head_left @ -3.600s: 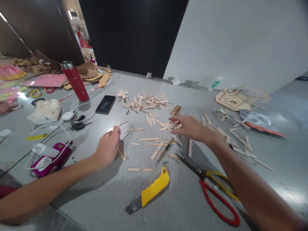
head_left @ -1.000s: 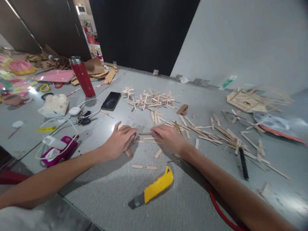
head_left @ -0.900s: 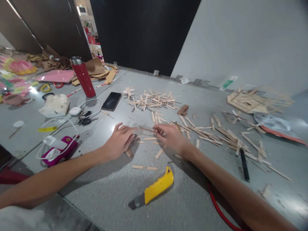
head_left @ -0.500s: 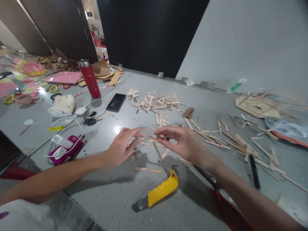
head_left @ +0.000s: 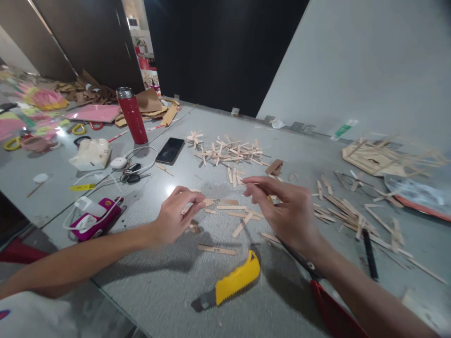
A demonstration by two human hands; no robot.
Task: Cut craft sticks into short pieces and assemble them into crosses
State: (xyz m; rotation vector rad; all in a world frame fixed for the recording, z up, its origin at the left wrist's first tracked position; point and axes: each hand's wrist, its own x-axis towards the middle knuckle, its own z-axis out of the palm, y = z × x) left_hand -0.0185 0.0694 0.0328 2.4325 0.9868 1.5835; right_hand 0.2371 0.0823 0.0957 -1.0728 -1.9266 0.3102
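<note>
1. Since half a second ago, the right hand [head_left: 294, 211] has drawn away to the right and farther up the bench [head_left: 158, 291], while the left hand [head_left: 178, 213] has stayed in nearly the same place.
2. Left fingers pinch the end of a small wooden stick [head_left: 208, 202] just above the bench; whether the brownish piece [head_left: 229, 202] in line with it is part of it, one cannot tell.
3. Right fingers are curled, thumb and forefinger nearly meeting; whether anything is between them, one cannot tell.
4. Below the hands, a lone stick [head_left: 216, 249] lies flat near the yellow cutter [head_left: 237, 284].
5. Scissors [head_left: 307, 265] lie partly hidden by the right forearm.
6. Beyond the hands sits a loose heap of joined sticks [head_left: 219, 151], with a phone [head_left: 170, 150] and an upright red flask [head_left: 132, 117] to its left.
</note>
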